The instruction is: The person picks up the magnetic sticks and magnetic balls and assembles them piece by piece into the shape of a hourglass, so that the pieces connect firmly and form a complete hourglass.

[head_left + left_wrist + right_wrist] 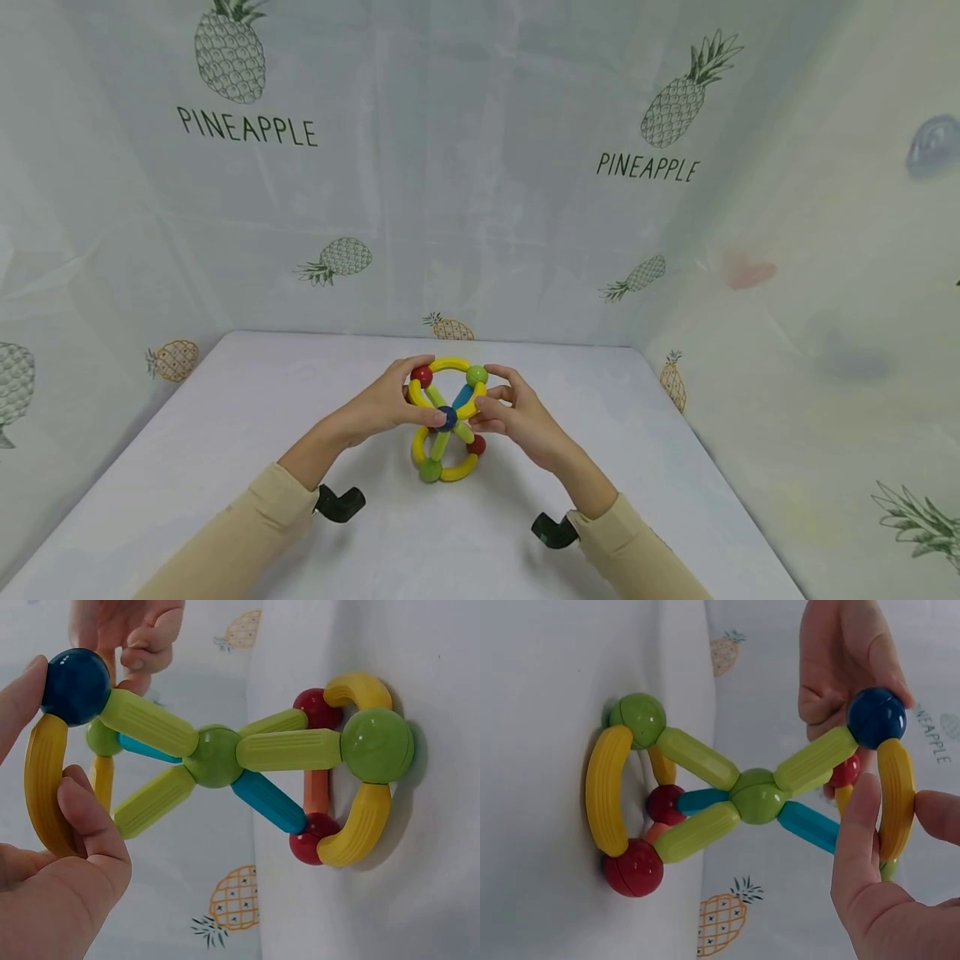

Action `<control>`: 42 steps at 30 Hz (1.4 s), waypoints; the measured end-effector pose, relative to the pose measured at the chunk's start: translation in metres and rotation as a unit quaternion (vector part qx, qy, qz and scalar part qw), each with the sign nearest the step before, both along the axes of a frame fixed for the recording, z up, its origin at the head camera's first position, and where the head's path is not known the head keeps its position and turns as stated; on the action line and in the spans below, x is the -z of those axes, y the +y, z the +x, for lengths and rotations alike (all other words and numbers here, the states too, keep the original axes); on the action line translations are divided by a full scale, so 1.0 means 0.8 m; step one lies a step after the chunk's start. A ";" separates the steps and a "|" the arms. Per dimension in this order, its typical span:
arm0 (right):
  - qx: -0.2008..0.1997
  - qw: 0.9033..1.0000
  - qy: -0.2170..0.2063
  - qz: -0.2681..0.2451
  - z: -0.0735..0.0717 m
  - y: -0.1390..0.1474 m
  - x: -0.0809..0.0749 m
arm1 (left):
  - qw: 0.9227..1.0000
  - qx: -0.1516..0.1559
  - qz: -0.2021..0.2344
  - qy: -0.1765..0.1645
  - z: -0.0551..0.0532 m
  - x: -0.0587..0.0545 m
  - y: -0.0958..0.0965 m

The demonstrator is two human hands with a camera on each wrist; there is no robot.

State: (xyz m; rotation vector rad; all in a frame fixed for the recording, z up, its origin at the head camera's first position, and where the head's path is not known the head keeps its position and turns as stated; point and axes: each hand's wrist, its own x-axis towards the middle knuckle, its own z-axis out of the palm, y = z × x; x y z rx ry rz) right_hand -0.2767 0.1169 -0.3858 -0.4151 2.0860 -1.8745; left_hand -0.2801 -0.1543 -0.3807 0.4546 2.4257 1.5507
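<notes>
A magnetic ball-and-rod model (442, 446) shaped like an hourglass stands upright on the white table (300, 383). Straight green and blue rods meet at a green centre ball (214, 756), between an upper and a lower ring of curved rods. My left hand (378, 410) grips the upper ring on the left, thumb against the dark blue ball (876, 718) and fingers by an upper red ball (422, 377). On the right, my right hand (528, 421) pinches a yellow curved rod (897, 799) of that ring, one finger near the upper green ball (477, 376).
A pale curtain (480, 192) printed with pineapples hangs behind the table and along its sides. Black wrist mounts (340, 505) stick out from both beige sleeves (637, 546) over the table. The lower ring's green ball (377, 745) rests near the tabletop.
</notes>
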 end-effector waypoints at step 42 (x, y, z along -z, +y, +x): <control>0.006 0.999 0.009 0.047 -0.060 0.017 0.000 | 0.999 -0.016 0.049 -0.011 -0.023 0.002 0.017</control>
